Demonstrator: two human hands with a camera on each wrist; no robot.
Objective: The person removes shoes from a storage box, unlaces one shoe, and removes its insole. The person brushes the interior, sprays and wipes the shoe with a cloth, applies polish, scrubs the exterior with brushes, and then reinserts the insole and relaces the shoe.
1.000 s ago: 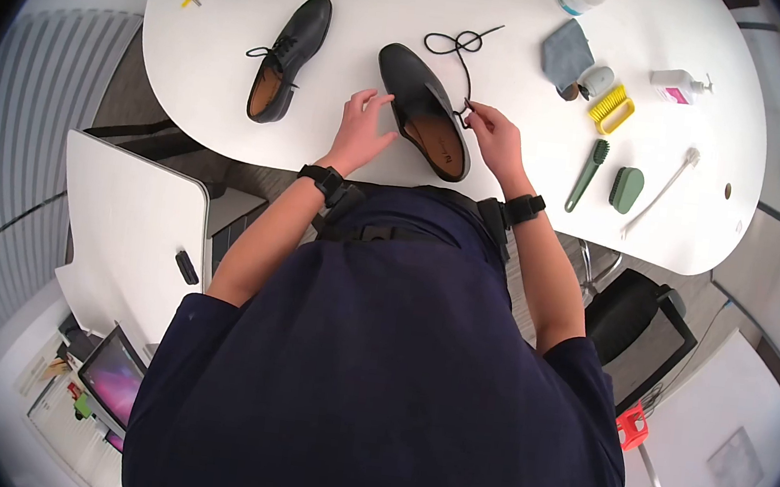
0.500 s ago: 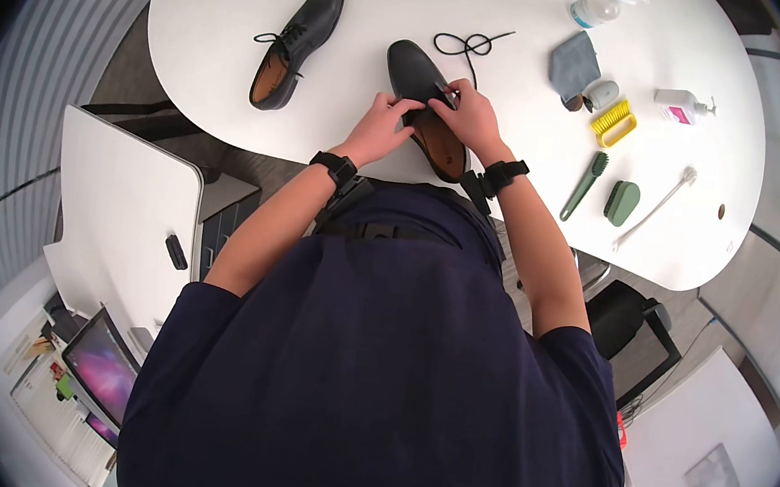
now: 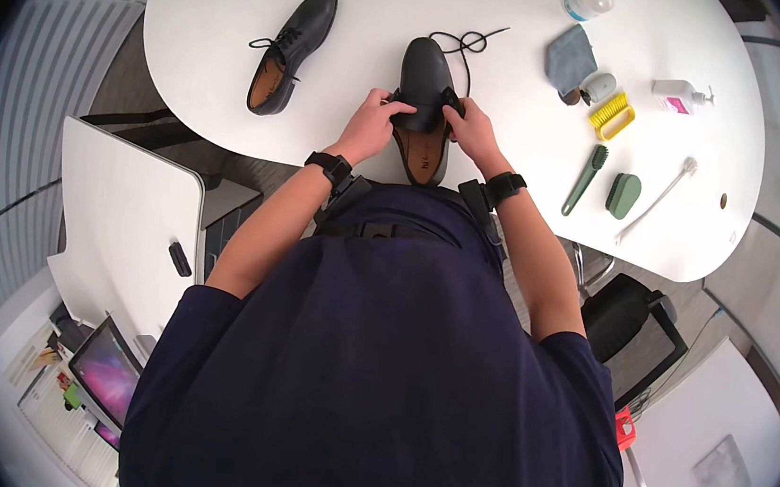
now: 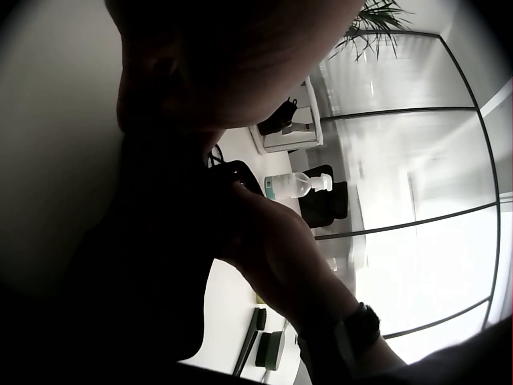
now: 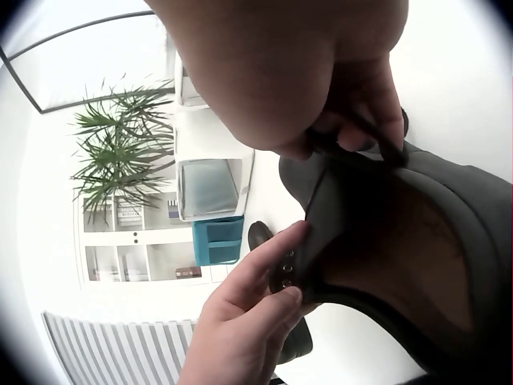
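A black leather shoe point(image 3: 424, 71) lies toe away from me at the table's near edge, its tan insole point(image 3: 423, 157) showing. My left hand point(image 3: 371, 127) pinches the shoe's left eyelet flap between thumb and fingers; metal eyelets point(image 5: 288, 269) show beside the fingertips in the right wrist view. On the opposite side, my right hand point(image 3: 474, 136) grips the right flap, its thumb inside the opening. From that side a black shoelace point(image 3: 469, 43) runs out past the toe and ends in loops on the table. The left wrist view is dark over the shoe.
To the left stands the other shoe point(image 3: 299, 39), laced. On the right lie a grey cloth point(image 3: 571, 60), a yellow brush point(image 3: 612, 118), a green handled brush point(image 3: 586, 180), a green oval brush point(image 3: 623, 196) and a long white brush point(image 3: 658, 201). Pump bottles point(image 3: 679, 96) stand farther back.
The shoe has turned from slanted to nearly straight. My left hand has come from beside the shoe onto its left flap, and my right hand has moved from the lace to the right flap.
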